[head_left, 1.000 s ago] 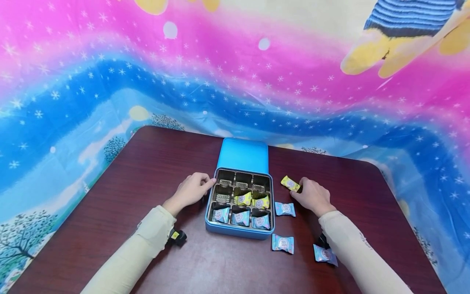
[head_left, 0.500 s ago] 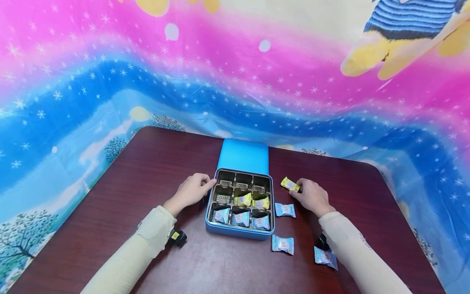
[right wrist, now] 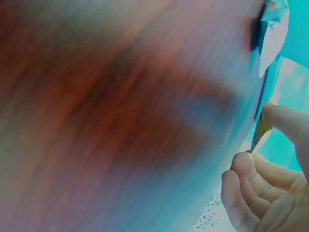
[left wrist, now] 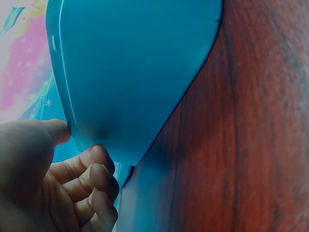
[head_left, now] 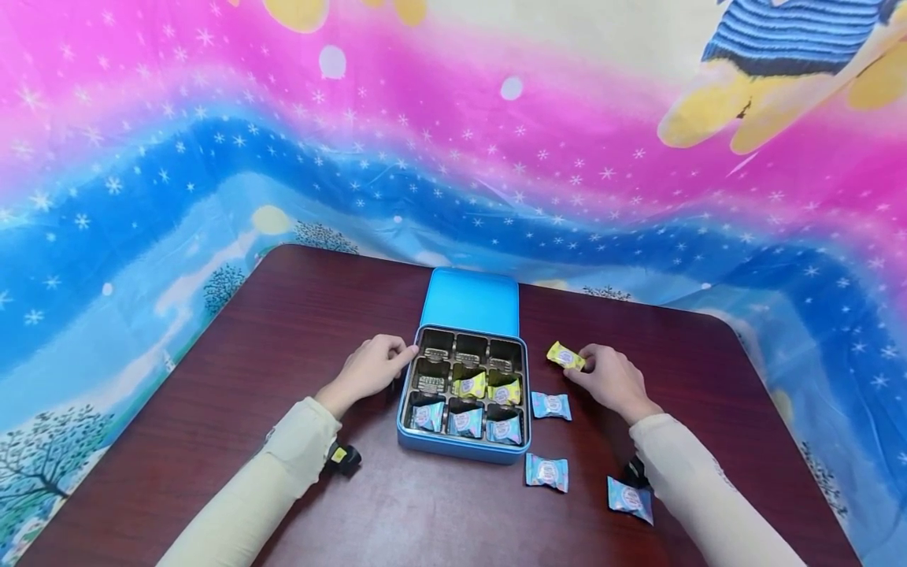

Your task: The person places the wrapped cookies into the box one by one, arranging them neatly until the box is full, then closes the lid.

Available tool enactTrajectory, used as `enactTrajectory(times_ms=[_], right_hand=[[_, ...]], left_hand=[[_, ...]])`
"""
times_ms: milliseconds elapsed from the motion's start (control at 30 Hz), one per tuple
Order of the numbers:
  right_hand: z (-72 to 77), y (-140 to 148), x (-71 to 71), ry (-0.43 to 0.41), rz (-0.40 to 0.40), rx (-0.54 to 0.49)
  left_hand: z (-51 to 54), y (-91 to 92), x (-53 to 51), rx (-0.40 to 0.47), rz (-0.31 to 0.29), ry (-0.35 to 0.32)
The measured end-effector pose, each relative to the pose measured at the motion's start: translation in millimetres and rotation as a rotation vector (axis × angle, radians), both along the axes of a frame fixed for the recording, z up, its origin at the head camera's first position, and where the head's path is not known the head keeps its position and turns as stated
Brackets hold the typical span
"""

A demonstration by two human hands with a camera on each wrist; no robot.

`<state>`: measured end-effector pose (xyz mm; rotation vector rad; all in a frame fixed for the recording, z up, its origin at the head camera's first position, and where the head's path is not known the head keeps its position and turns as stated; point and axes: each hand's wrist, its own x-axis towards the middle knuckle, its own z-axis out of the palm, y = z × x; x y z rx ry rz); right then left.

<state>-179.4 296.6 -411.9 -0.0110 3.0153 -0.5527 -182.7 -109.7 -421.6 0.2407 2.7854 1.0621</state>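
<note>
Because the right hand [head_left: 615, 381] pinches one yellow sweet [head_left: 564, 356] endwise (left hand [head_left: 370, 365] loosely touching the tin [head_left: 460, 449]), it could slip.

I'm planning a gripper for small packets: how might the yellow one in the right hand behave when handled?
The yellow packet is probably light, since the right hand pinches it by one end. Its thin-looking wrapper ends may crumple or bend. Its low, oblong shape suggests it is unlikely to roll.
</note>
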Motion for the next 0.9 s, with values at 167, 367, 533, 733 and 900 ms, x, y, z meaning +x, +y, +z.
enactTrajectory(times_ms=[167,367,533,733,900], right_hand=[[3.1,2.9,5.6,-0.007,-0.003,-0.004],[3.6,3.6,10.8,-0.01,0.004,-0.017],[4.9,2.0,15.4,0.004,0.011,-0.028],[6.7,-0.9,20.6,0.034,0.022,-0.037],[11.3,-2.9,23.6,0.046,0.022,-0.036]], left_hand=[[0.5,0.3,0.2,0.002,-0.003,-0.004],[0.8,-0.2,1.0,0.003,0.004,-0.011],[1.8,-0.4,1.1,0.007,0.003,-0.006],[1.3,-0.5,0.6,0.005,0.001,-0.007],[0.7,-0.6,0.8,0.007,-0.002,-0.001]])
